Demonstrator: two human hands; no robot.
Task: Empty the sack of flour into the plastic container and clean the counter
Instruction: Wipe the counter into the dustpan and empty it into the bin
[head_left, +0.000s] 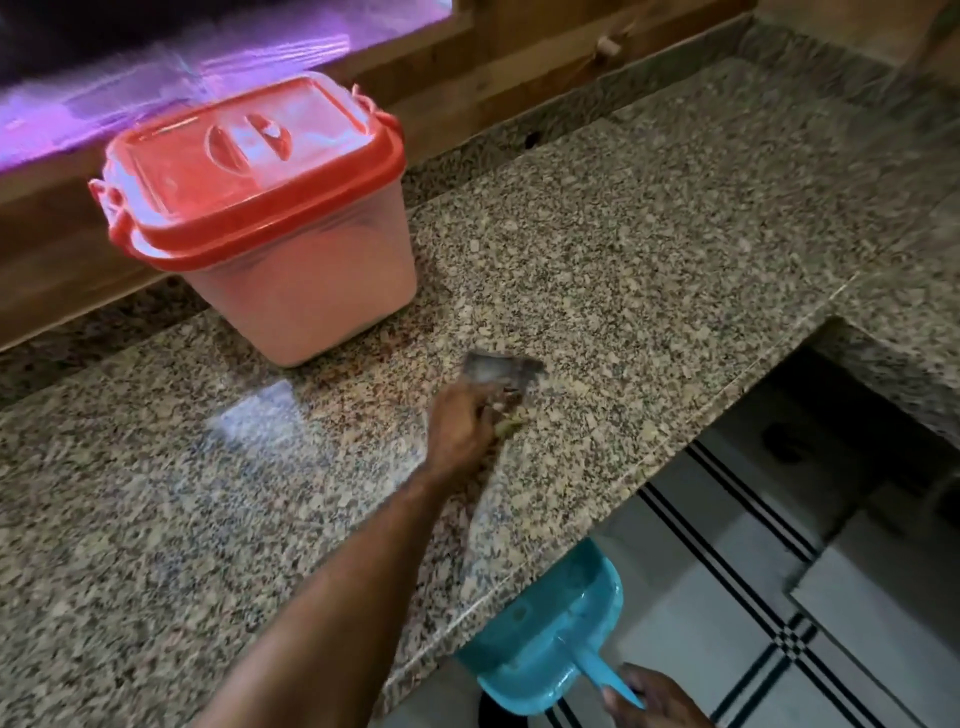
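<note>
Gripping blurred brush (501, 375) on counter (649, 249), left hand (462, 426) curled; right hand (654, 699) clasping blue dustpan (545, 639) handle.

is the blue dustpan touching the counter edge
Cannot tell. In the head view the blue dustpan sits under the counter edge, which overlaps its rim, hiding any contact.
</note>
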